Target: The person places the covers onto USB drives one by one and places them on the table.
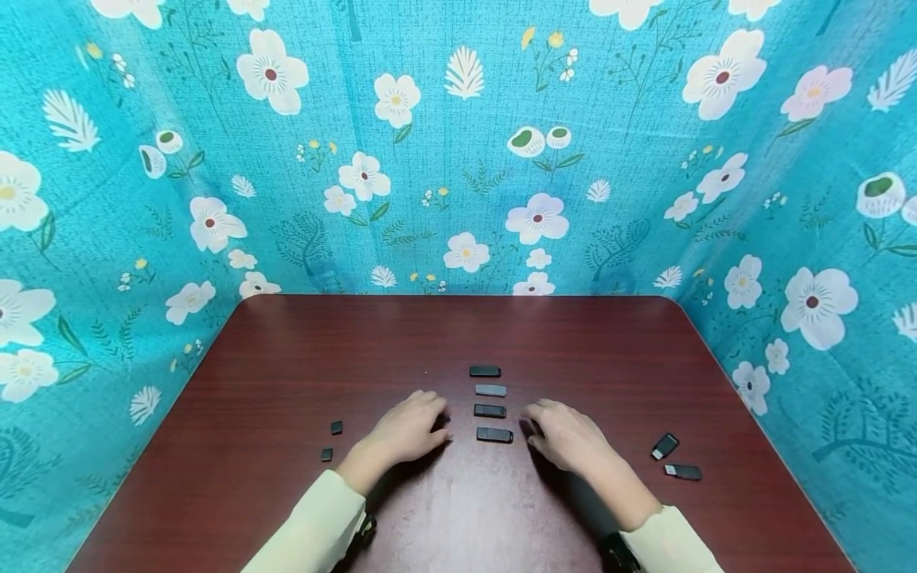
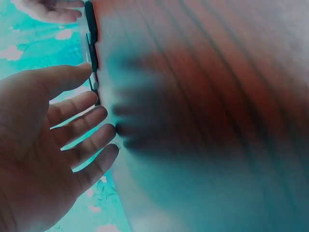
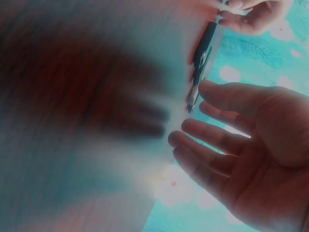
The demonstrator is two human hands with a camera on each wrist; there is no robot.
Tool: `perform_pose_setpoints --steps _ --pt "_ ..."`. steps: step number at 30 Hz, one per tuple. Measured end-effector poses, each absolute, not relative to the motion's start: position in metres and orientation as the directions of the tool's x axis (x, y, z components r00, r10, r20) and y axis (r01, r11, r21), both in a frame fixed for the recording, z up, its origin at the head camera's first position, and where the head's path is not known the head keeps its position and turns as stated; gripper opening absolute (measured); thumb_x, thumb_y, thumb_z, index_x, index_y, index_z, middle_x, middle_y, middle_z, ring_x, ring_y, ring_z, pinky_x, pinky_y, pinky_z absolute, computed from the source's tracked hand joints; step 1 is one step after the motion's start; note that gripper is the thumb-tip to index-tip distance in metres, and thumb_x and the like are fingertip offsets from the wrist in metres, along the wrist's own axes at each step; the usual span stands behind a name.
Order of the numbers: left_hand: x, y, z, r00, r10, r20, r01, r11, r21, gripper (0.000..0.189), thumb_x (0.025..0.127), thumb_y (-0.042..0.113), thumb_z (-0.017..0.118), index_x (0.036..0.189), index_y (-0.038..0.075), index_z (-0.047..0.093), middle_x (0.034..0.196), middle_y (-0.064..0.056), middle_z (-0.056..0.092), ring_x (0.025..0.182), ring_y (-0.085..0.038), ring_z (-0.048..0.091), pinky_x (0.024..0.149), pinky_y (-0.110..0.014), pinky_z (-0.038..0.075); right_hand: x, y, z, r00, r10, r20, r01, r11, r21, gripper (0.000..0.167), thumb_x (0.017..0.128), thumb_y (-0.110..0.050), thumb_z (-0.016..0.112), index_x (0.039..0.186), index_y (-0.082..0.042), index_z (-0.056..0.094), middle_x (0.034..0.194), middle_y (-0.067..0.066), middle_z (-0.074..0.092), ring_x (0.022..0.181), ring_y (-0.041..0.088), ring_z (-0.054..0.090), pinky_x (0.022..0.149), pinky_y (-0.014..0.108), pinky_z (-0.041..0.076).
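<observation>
Several slim USB sticks lie in a column at the middle of the table: a black USB stick [image 1: 485, 372] farthest off, then a grey USB stick [image 1: 490, 391], with dark ones nearer, down to the nearest USB stick [image 1: 494, 435]. To their left my left hand [image 1: 407, 426] hovers low, palm down, fingers relaxed and holding nothing. My right hand [image 1: 569, 436] is on the column's other side, fingers loosely bent and holding nothing. Both wrist views show bare palms, with the row of sticks [image 2: 91, 29] beyond the thumb.
Two small black caps [image 1: 337, 427] lie left of my left hand. On the right are two USB sticks with bare metal plugs, one angled stick [image 1: 666, 446] and one flatter stick [image 1: 685, 472]. A flowered blue curtain [image 1: 430, 159] surrounds the dark red table [image 1: 344, 334].
</observation>
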State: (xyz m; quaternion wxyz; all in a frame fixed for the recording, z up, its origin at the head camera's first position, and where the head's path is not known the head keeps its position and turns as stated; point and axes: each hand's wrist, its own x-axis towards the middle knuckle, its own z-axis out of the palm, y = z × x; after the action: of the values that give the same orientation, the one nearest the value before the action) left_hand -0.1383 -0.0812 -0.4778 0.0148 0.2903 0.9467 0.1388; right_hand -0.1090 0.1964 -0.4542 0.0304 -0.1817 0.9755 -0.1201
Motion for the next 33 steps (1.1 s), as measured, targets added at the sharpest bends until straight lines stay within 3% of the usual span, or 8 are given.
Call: perform_pose_setpoints --steps 7,18,33 --pt "-0.136 -0.094 -0.474 -0.844 0.534 0.055 0.528 0.806 0.267 0.027 0.092 0.030 0.074 0.111 0.011 0.068 0.111 -0.002 0.064 0.103 -0.021 0.058 0.092 -0.038 0.050 -0.109 0.204 -0.453 -0.942 -0.336 -0.022 -0.319 0.911 -0.260 0.040 0.086 -0.013 0.080 0.124 -0.011 0.069 0.121 0.008 0.068 0.112 0.029 0.066 0.088 0.048 0.055" --pt "-0.134 -0.113 -0.474 -0.869 0.491 0.053 0.484 0.825 0.292 0.028 0.090 0.029 0.076 0.110 0.010 0.068 0.113 -0.002 0.065 0.107 -0.023 0.058 0.094 -0.041 0.050 -0.106 0.218 -0.450 -0.948 -0.306 -0.080 -0.275 0.922 -0.273 0.042 0.088 -0.011 0.078 0.128 -0.008 0.066 0.126 0.011 0.066 0.115 0.031 0.064 0.087 0.049 0.055" --pt "-0.132 -0.133 -0.472 -0.877 0.472 0.085 0.476 0.833 0.281 0.030 0.088 0.027 0.078 0.110 0.009 0.068 0.112 -0.004 0.065 0.104 -0.024 0.058 0.091 -0.042 0.050 -0.102 0.237 -0.449 -0.956 -0.287 -0.064 -0.259 0.925 -0.279 0.042 0.087 -0.010 0.079 0.127 -0.007 0.066 0.125 0.012 0.066 0.113 0.033 0.064 0.088 0.051 0.054"
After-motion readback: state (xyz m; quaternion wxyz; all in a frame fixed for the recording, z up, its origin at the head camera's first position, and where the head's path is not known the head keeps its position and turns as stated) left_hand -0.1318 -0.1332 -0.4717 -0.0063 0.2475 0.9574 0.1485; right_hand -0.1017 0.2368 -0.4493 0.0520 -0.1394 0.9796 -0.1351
